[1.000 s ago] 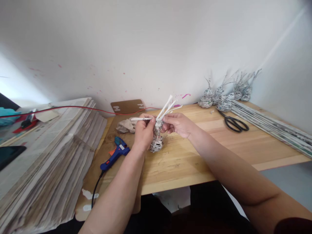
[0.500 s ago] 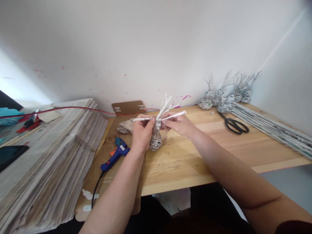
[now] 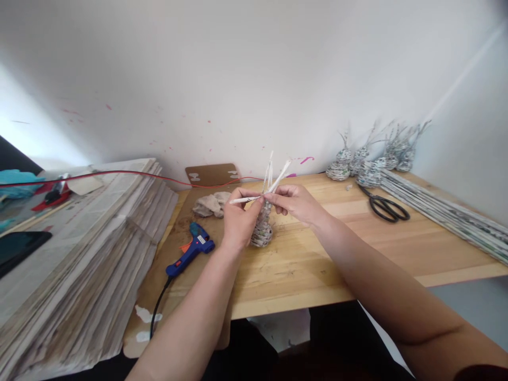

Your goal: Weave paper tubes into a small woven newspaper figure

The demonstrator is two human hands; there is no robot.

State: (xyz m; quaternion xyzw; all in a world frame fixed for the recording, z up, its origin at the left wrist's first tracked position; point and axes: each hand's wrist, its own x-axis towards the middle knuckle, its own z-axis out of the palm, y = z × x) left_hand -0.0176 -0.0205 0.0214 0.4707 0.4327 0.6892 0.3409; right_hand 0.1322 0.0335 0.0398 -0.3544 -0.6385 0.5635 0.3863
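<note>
A small gourd-shaped weaving of rolled newspaper point(image 3: 262, 233) stands on the wooden table in front of me, with several white paper sticks point(image 3: 282, 173) rising from its narrow neck. My left hand point(image 3: 239, 216) is closed around the neck from the left, its thumb against the top, and one paper stick points left across its fingers. From the right, my right hand point(image 3: 294, 202) pinches at the base of the sticks with thumb and forefinger. Its fingertips meet the left thumb there, and they partly hide the neck.
A blue glue gun point(image 3: 189, 250) lies on a brown board point(image 3: 174, 296) near a crumpled cloth point(image 3: 212, 205). Stacked newspapers point(image 3: 130, 248) fill the left. On the right are black scissors point(image 3: 387, 208), several woven gourds point(image 3: 338, 166) and long paper rolls point(image 3: 444, 211).
The stick that stuck out to the right now stands up with the others. My right fingers have closed in on the neck. Both hands and the weaving sit slightly further right in view.
</note>
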